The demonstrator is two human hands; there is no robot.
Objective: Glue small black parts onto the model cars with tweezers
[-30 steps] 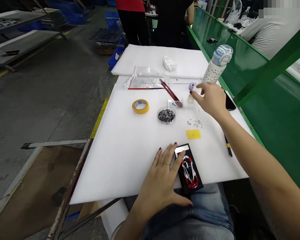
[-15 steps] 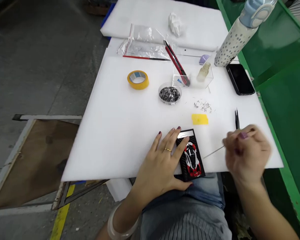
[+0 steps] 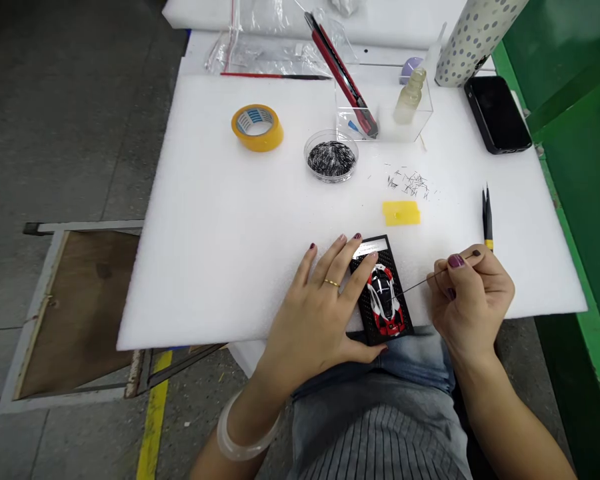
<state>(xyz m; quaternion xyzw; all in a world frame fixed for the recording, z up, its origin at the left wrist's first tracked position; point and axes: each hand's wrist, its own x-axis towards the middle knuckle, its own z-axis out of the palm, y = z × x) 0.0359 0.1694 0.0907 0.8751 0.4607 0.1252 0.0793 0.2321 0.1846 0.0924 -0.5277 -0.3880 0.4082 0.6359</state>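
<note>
The right hand (image 3: 470, 300) is closed in a pinch on a thin rod (image 3: 416, 286), thumb pressed over the fingers. The rod's tip points left and reaches the model car (image 3: 383, 297); whether it touches the car I cannot tell. The car, red, white and black, lies on a black base (image 3: 406, 319) at the near edge of the white worktop (image 3: 205, 267). The left hand (image 3: 313, 320) is open, its fingers spread; it holds nothing in a grip, with fingertips on the base's left side and upper end, beside the car.

Just beyond the right hand lie black tweezers (image 3: 487, 217), tips pointing away. A yellow piece (image 3: 401, 213) lies beyond the base, and past it are scattered dark slivers (image 3: 413, 185). To their left, a clear round dish (image 3: 331, 157) holds many more such slivers, and farther left is a yellow tape roll (image 3: 266, 139).

Farther out, a small bottle (image 3: 409, 100) stands in a clear box (image 3: 341, 125), a red knife (image 3: 343, 77) leans over the box's left part, and a black phone (image 3: 497, 115) lies near a dotted flask (image 3: 473, 45)
</note>
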